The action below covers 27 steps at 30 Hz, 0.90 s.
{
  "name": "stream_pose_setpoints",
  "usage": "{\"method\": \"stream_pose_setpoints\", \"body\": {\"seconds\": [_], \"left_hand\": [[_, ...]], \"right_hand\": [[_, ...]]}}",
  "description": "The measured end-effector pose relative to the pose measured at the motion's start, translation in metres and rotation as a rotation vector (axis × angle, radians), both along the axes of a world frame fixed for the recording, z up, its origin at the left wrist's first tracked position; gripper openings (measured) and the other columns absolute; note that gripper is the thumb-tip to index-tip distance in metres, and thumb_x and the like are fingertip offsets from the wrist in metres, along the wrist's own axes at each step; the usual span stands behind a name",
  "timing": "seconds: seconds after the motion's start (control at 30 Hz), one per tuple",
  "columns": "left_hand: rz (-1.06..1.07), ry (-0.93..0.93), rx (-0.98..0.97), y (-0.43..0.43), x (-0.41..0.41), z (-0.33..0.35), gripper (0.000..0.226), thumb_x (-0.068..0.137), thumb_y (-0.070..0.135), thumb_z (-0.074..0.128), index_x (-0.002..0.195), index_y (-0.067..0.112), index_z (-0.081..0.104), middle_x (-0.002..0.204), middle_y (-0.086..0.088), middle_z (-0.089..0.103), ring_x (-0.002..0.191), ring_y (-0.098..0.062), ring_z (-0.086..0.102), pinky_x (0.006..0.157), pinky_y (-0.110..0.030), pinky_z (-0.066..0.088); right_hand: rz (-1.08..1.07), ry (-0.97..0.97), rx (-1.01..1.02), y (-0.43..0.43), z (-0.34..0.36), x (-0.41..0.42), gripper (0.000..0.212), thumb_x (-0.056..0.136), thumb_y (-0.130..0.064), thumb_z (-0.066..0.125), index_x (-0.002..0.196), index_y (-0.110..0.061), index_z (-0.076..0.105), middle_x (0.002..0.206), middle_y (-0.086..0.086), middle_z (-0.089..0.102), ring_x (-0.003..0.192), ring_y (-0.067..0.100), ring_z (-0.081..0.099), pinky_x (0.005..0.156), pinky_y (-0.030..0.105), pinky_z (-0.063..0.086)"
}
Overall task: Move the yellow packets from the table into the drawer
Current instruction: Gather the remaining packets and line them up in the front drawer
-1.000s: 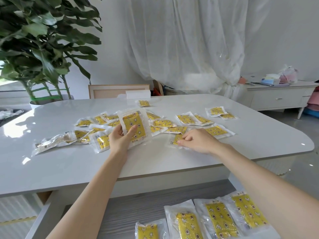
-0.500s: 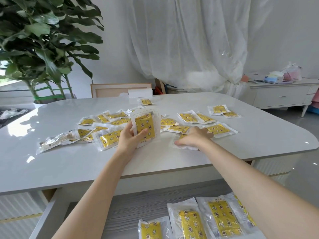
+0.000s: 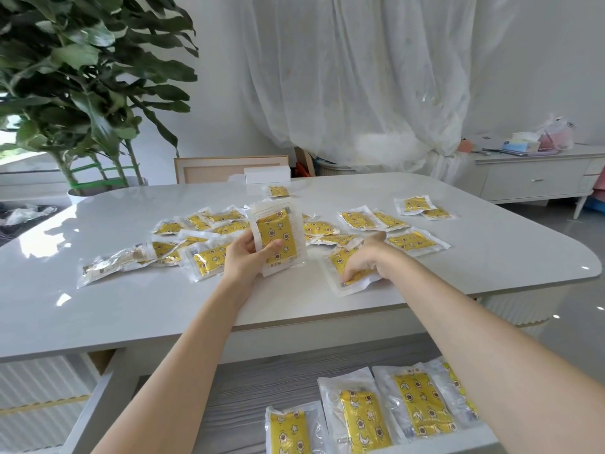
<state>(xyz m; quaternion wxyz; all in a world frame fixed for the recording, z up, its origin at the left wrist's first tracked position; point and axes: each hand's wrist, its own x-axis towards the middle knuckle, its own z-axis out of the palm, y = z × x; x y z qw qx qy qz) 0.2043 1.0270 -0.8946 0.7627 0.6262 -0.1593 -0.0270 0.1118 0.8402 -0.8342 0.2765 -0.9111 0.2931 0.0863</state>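
Observation:
Several yellow packets in clear wrappers lie scattered over the white table (image 3: 98, 309). My left hand (image 3: 248, 257) grips one packet (image 3: 278, 237) upright above the table, thumb across its front. My right hand (image 3: 366, 260) pinches the near edge of another packet (image 3: 347, 273), lifting it off the tabletop near the front edge. Below the table the drawer (image 3: 262, 381) stands pulled out, with several yellow packets (image 3: 363, 421) lying flat at its right side.
A large potted plant (image 3: 82, 93) stands behind the table's left corner. A white box (image 3: 266, 174) and a chair back (image 3: 209, 168) sit at the far edge. A white sideboard (image 3: 537, 181) with clutter stands at right, before a white curtain.
My left hand has carried its packet to the right, toward my right hand. My right hand has drawn its packet nearer and raised the packet's near edge from the table.

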Motion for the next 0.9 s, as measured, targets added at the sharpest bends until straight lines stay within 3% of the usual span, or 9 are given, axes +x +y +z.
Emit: {"method": "stream_pose_setpoints", "body": {"seconds": [0.03, 0.1, 0.2, 0.3, 0.4, 0.57, 0.7, 0.77, 0.9], "left_hand": [[0.004, 0.004, 0.004, 0.0, -0.001, 0.001, 0.032, 0.077, 0.002, 0.074, 0.108, 0.008, 0.067, 0.098, -0.003, 0.073, 0.087, -0.016, 0.072, 0.072, -0.028, 0.059], [0.011, 0.022, 0.014, 0.001, -0.005, 0.003, 0.033, 0.075, 0.002, 0.076, 0.106, 0.008, 0.067, 0.097, -0.004, 0.074, 0.087, -0.018, 0.072, 0.074, -0.032, 0.059], [0.014, 0.048, 0.004, 0.002, -0.013, 0.006, 0.031, 0.074, 0.002, 0.076, 0.103, 0.009, 0.068, 0.099, -0.006, 0.073, 0.088, -0.021, 0.072, 0.076, -0.034, 0.059], [0.013, 0.067, -0.017, 0.006, -0.027, 0.006, 0.029, 0.074, 0.002, 0.076, 0.101, 0.009, 0.069, 0.098, -0.007, 0.073, 0.086, -0.022, 0.072, 0.075, -0.035, 0.06], [0.053, 0.059, 0.027, 0.011, -0.045, 0.006, 0.024, 0.073, 0.002, 0.077, 0.094, 0.012, 0.069, 0.091, -0.003, 0.073, 0.075, -0.014, 0.072, 0.065, -0.027, 0.06], [0.129, 0.036, 0.05, 0.037, -0.064, 0.009, 0.021, 0.075, 0.006, 0.077, 0.091, 0.016, 0.068, 0.092, 0.0, 0.073, 0.076, -0.009, 0.071, 0.071, -0.023, 0.058], [0.091, 0.022, 0.125, 0.071, -0.084, 0.016, 0.028, 0.074, 0.006, 0.078, 0.096, 0.019, 0.067, 0.093, 0.002, 0.074, 0.081, -0.01, 0.072, 0.07, -0.023, 0.057], [-0.006, 0.083, 0.199, 0.091, -0.092, 0.019, 0.035, 0.071, 0.005, 0.079, 0.102, 0.016, 0.066, 0.094, -0.001, 0.074, 0.08, -0.014, 0.073, 0.064, -0.026, 0.058], [-0.337, 0.237, 0.346, 0.126, -0.105, 0.009, 0.054, 0.061, 0.006, 0.083, 0.111, 0.008, 0.063, 0.108, -0.012, 0.071, 0.097, -0.028, 0.07, 0.08, -0.044, 0.058]], "right_hand": [[0.014, 0.019, 0.017, -0.001, 0.001, -0.002, 0.074, 0.082, -0.011, 0.073, 0.143, -0.004, 0.032, 0.148, 0.016, 0.034, 0.123, 0.028, 0.045, 0.09, 0.032, 0.042], [0.07, 0.086, 0.063, -0.001, 0.004, -0.007, 0.052, 0.087, -0.011, 0.067, 0.134, -0.011, 0.046, 0.14, 0.012, 0.041, 0.103, 0.023, 0.046, 0.081, 0.029, 0.039], [0.005, 0.106, 0.215, -0.004, 0.006, -0.011, 0.025, 0.09, -0.009, 0.061, 0.111, -0.015, 0.049, 0.118, 0.008, 0.049, 0.081, 0.021, 0.052, 0.083, 0.03, 0.043], [-0.034, 0.112, 0.218, -0.001, 0.011, -0.016, 0.01, 0.094, -0.008, 0.052, 0.103, -0.011, 0.05, 0.113, 0.01, 0.059, 0.078, 0.021, 0.06, 0.081, 0.03, 0.053], [0.004, 0.106, 0.279, 0.011, 0.019, -0.026, 0.008, 0.098, -0.009, 0.046, 0.102, -0.007, 0.052, 0.096, 0.009, 0.064, 0.069, 0.018, 0.062, 0.056, 0.027, 0.056], [0.111, -0.026, 0.471, 0.034, 0.025, -0.043, 0.008, 0.096, -0.002, 0.051, 0.09, -0.006, 0.055, 0.08, 0.006, 0.063, 0.068, 0.017, 0.063, 0.07, 0.034, 0.057], [0.179, -0.038, 0.558, 0.044, 0.016, -0.056, 0.009, 0.091, 0.001, 0.057, 0.097, -0.005, 0.056, 0.097, 0.011, 0.064, 0.086, 0.022, 0.064, 0.083, 0.039, 0.056], [0.258, -0.005, 0.585, 0.047, 0.005, -0.063, 0.024, 0.09, 0.002, 0.06, 0.11, -0.008, 0.053, 0.106, 0.013, 0.068, 0.085, 0.02, 0.066, 0.082, 0.035, 0.056], [0.438, 0.153, 0.574, 0.052, -0.029, -0.076, 0.051, 0.087, 0.0, 0.065, 0.13, -0.016, 0.043, 0.107, 0.004, 0.065, 0.085, 0.016, 0.067, 0.072, 0.029, 0.058]]}}
